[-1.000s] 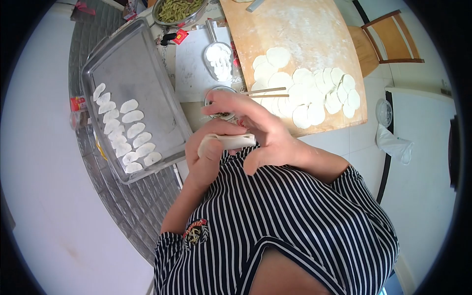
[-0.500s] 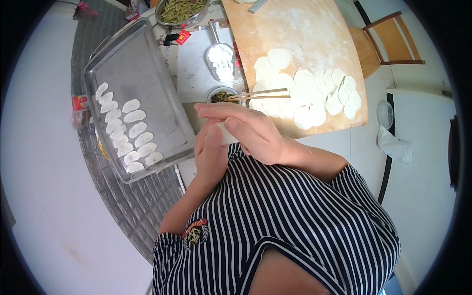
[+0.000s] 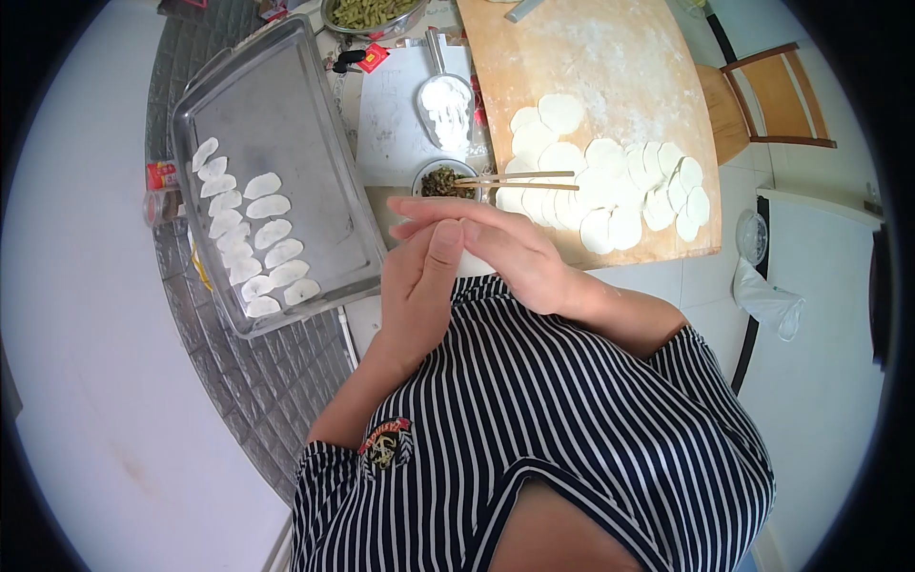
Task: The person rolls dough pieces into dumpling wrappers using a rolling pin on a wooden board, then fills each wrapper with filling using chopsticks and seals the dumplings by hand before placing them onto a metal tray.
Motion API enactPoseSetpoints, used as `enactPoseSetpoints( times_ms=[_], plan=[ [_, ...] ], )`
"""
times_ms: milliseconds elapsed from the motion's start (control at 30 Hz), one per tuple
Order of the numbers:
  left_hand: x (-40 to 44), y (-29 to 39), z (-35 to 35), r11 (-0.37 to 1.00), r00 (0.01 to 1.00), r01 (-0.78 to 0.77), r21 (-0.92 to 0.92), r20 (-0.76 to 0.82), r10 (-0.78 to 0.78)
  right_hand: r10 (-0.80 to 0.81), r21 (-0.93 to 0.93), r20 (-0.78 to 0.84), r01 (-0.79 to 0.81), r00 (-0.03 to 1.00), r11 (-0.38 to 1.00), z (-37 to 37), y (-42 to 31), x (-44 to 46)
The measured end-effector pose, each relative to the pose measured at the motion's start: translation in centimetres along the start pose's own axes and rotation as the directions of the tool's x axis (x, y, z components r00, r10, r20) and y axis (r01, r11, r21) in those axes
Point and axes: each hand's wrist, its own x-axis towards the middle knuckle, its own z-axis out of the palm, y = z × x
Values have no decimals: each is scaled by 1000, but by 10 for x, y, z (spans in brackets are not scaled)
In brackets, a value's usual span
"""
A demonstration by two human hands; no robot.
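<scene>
My left hand [image 3: 417, 286] and my right hand [image 3: 519, 253] are closed together round a folded piece of dough [image 3: 471, 266], most of it hidden by my fingers. Both thumbs meet on top. Just beyond them is a bowl of dark chopped filling [image 3: 440, 181], with two chopsticks [image 3: 534, 180] resting across its rim. Round dough wrappers [image 3: 610, 181] overlap on the floury wooden board [image 3: 591, 57]. On the left, a metal tray [image 3: 315, 124] holds several shaped white dumplings [image 3: 268, 206] in two rows.
A metal scoop of white flour [image 3: 446, 105] lies on a white sheet [image 3: 386, 114]. Behind it stand a bowl of green pods [image 3: 367, 11] and a red packet [image 3: 373, 58]. A wooden chair [image 3: 777, 95] is at the right, with a plastic bag [image 3: 770, 300] below.
My right hand, apart and spread a second ago, has come down over the dough against my left hand. The bowl of filling has come into view. The whole scene has shifted slightly.
</scene>
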Motion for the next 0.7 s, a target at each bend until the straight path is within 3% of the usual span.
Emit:
enactPoseSetpoints(
  times_ms=[100, 167, 300, 700],
  plan=[
    [-5, 8, 3, 981, 993, -113, 160, -7, 115, -29, 6, -5, 29, 1000, 1000, 3, 1, 0],
    [-7, 9, 6, 967, 980, -176, 184, -61, 190, -139, -154, 68, 148, 988, 977, 0, 3, 2],
    [-7, 3, 7, 959, 975, -188, 213, -75, 208, -175, -124, 69, 182, 982, 975, 0, 7, 2],
    [-9, -8, -19, 949, 969, -238, 208, -12, 245, -265, -328, 69, 272, 962, 905, 18, 16, 10]
  ],
)
